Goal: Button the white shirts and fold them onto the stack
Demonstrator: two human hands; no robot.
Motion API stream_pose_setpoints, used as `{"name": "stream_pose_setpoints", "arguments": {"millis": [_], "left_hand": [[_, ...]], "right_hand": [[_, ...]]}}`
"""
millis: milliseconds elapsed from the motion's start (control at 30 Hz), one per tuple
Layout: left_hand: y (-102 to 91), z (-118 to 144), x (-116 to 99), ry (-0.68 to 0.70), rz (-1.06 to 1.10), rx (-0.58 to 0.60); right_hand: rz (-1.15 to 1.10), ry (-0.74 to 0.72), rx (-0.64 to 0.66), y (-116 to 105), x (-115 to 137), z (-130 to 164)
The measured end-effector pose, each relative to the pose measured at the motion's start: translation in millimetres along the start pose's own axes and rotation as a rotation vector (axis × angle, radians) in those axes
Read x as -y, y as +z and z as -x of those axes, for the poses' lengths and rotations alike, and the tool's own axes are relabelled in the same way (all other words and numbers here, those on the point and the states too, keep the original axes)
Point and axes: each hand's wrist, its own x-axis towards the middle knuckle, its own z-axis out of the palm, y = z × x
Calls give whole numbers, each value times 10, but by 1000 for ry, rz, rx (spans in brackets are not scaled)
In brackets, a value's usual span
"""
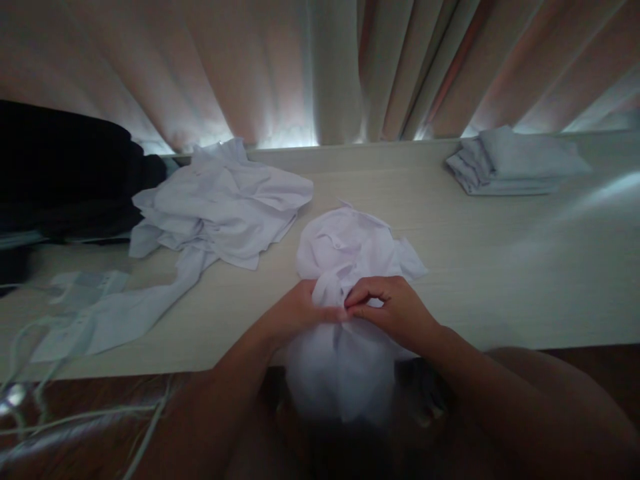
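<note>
Hands (pixel 345 310) pinched shut, gripping white garment (pixel 345 250)

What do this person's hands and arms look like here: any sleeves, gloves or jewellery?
The left hand and the right hand are both bare, with no gloves. Both forearms are uncovered up to the picture's edge, with no sleeve in view. No ring, watch or bracelet shows, though the picture is dim and soft.

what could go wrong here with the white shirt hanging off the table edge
Much of the white shirt hangs over the table edge, so it may slide off if the left hand and right hand let go. The crumpled pile lies close and could get tangled with it. Loose cables near the left arm might snag.
</note>
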Motion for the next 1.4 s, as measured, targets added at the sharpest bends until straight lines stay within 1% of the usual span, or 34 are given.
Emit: {"name": "stream_pose_setpoints", "arguments": {"millis": [67, 167, 300, 400, 467, 533, 633, 700, 767, 833, 933, 1000, 1067, 1133, 1167, 1200, 1233, 1267, 1333, 1367, 1400], "left_hand": [[-8, -3, 19, 15, 18, 24], [-27, -8, 27, -6, 23, 25], [-49, 8, -31, -16, 15, 76], [-58, 27, -72, 10, -22, 78], [-68, 36, -81, 0, -35, 76], [-84, 41, -78, -36, 4, 65], [-107, 46, -68, -68, 129, 24], [-112, 47, -62, -71, 184, 16], [-109, 44, -56, -77, 204, 28], [-107, 38, -49, -78, 190, 38], [-144, 48, -60, -65, 85, 72], [-210, 81, -93, -70, -50, 157], [-303, 129, -140, -90, -215, 293], [-400, 165, -176, -81, -359, 434], [-439, 168, -182, -62, -405, 457], [-469, 155, -177, -41, -434, 416], [-488, 125, -162, -16, -451, 299], [-497, 79, -136, 8, -467, 111], [-495, -48, -57, 48, -513, -349], [-490, -118, -9, 69, -546, -539], [-487, -185, 41, 84, -574, -666]], "right_hand": [[24, -42, 17, 5, -11, 10], [45, -64, 18, 13, -24, 15], [115, -85, 56, 19, 21, 16], [169, -95, 95, 15, 61, 19], [172, -87, 105, -2, 57, 12], [173, -26, 69, -35, 19, -6], [205, 153, -44, -89, -74, -44], [228, 225, -57, -103, -132, -62], [236, 203, 9, -90, -170, -67], [257, 131, 97, -61, -188, -63], [321, 59, 203, -54, -181, -45], [330, 39, 308, -100, -148, -27], [304, 17, 453, -168, -97, -1], [274, 7, 610, -220, -44, 33], [252, 12, 690, -230, -21, 52], [217, 17, 771, -228, -3, 72], [169, 24, 850, -216, 11, 91], [115, 33, 916, -200, 22, 108], [-2, 62, 997, -178, 37, 129], [-52, 83, 1009, -185, 39, 129], [-85, 108, 999, -211, 33, 122]]}}
